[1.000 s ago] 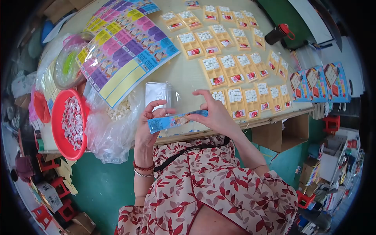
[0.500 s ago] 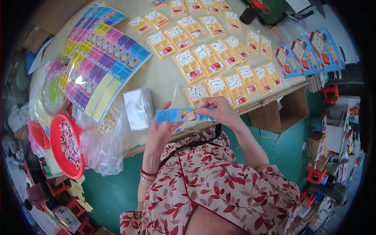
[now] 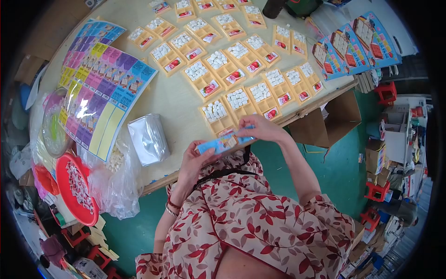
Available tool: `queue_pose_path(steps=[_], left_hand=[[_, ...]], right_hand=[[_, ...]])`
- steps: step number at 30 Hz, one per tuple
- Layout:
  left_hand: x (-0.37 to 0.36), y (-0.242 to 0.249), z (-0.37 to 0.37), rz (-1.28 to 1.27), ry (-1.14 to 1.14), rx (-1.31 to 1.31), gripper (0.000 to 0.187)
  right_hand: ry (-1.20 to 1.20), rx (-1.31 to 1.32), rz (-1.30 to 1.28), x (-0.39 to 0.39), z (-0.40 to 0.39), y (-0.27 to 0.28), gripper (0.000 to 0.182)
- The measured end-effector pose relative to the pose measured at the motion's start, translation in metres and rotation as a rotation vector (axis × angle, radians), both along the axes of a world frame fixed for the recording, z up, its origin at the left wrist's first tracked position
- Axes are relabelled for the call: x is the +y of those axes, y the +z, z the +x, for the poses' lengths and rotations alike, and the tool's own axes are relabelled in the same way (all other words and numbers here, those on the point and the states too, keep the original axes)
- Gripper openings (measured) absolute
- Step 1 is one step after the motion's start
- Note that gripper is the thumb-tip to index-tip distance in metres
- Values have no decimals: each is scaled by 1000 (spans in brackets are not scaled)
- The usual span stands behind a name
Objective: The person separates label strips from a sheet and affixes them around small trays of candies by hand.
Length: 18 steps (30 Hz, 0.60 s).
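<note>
A narrow blue printed cardboard strip (image 3: 217, 145) is stretched between my hands at the table's near edge, its right end tilted up. My left hand (image 3: 194, 159) pinches the strip's left end. The fingers of my right hand (image 3: 261, 129) are closed on the other end. Just beyond lies a yellow compartment tray (image 3: 222, 126) with white pieces in its upper part; the strip and my right hand overlap its lower part. Several more such trays, among them one with a strawberry picture (image 3: 210, 87), stand in rows behind it.
Left of my hands lie a silvery foil packet (image 3: 149, 139), colourful printed sheets (image 3: 109, 95), a clear plastic bag (image 3: 121, 193) and a red basin (image 3: 69, 204) of small wrapped pieces. Blue printed cards (image 3: 360, 46) lie at the right corner. A cardboard box (image 3: 344, 118) is below the table's right edge.
The strip has gone from nearly level to slanted, its left end dropping as my left hand lowers. My right hand stays on its right end. The whole view has shifted a little.
</note>
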<state>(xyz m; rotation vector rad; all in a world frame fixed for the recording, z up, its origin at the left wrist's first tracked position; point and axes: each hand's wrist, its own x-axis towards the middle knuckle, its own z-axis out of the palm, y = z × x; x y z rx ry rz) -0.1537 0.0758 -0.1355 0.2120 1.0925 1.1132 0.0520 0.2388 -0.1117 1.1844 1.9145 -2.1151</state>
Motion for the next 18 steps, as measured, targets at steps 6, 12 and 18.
queue_pose_path(steps=[6, 12, 18], left_hand=[[39, -24, -2, 54, -15, 462, 30], [42, -33, 9, 20, 40, 761, 37], [43, -42, 14, -38, 25, 980, 52]], right_hand=[[309, -196, 392, 47, -36, -20, 38], [265, -369, 695, 36, -50, -10, 35], [139, -339, 731, 24, -50, -22, 33]])
